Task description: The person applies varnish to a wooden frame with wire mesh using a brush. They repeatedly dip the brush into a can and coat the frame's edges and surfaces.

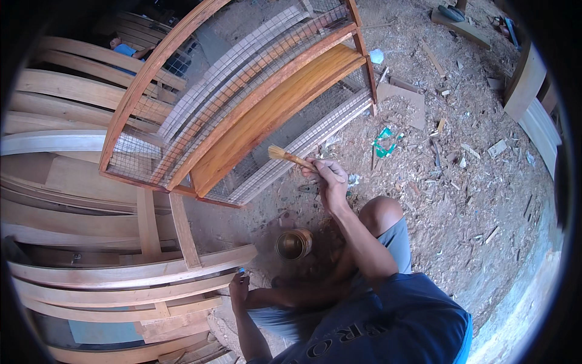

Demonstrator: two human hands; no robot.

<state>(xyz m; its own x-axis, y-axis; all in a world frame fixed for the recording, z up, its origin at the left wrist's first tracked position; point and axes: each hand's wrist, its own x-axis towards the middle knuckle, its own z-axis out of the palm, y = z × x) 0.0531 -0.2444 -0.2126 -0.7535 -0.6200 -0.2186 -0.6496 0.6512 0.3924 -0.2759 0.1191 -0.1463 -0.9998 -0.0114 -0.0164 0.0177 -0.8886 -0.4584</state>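
Observation:
My right hand [330,179] is closed round the handle of a paintbrush [291,158], its pale bristles pointing up and left. Just beyond the bristles stands a wooden frame with wire mesh [209,115], stained reddish brown. A glossy orange-brown board [276,115] runs along its lower section. Below the brush, a round can [293,244] sits on the ground between my hands, open at the top. My left hand [239,290] is low beside the ends of some curved boards, its fingers curled. A small blue bit shows at its fingertips, too small to name.
Stacked curved wooden boards [91,273] fill the left side. Wood chips, shavings and green scraps [383,142] litter the ground on the right. More curved planks [533,103] stand at the far right. Another person in blue [126,50] is at the upper left.

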